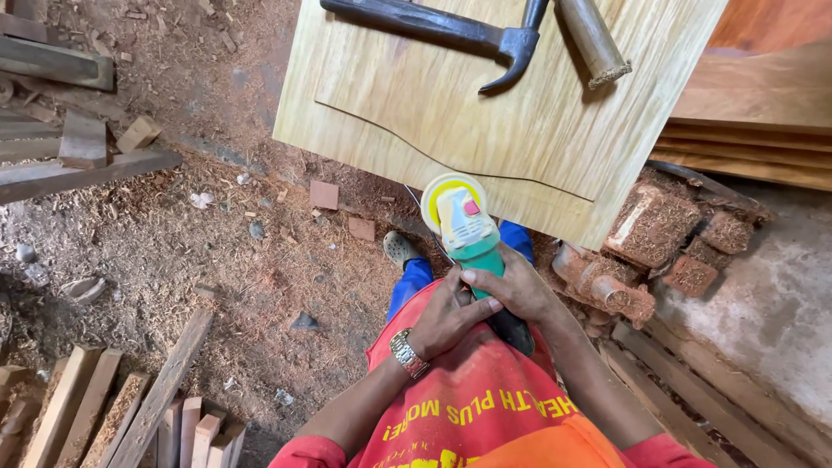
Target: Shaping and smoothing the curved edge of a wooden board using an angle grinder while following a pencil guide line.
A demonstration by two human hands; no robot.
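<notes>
Two hands: left hand (446, 316) and right hand (511, 290) are gripping green-bodied angle grinder (468, 230), fingers wrapped around it.
Disc: is sitting at pale plywood panel (485, 130) edge.

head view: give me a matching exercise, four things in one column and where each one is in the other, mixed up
Things:
1. hammer
2. power sander
3. wristwatch
4. broken bricks

Places:
A. on the left hand's wrist
B. on the ground beside the panel's right corner
C. lying on top of the wooden panel
D. held in both hands, right hand over the grip, at the panel's near edge

Pairs: 1-C, 2-D, 3-A, 4-B
</notes>
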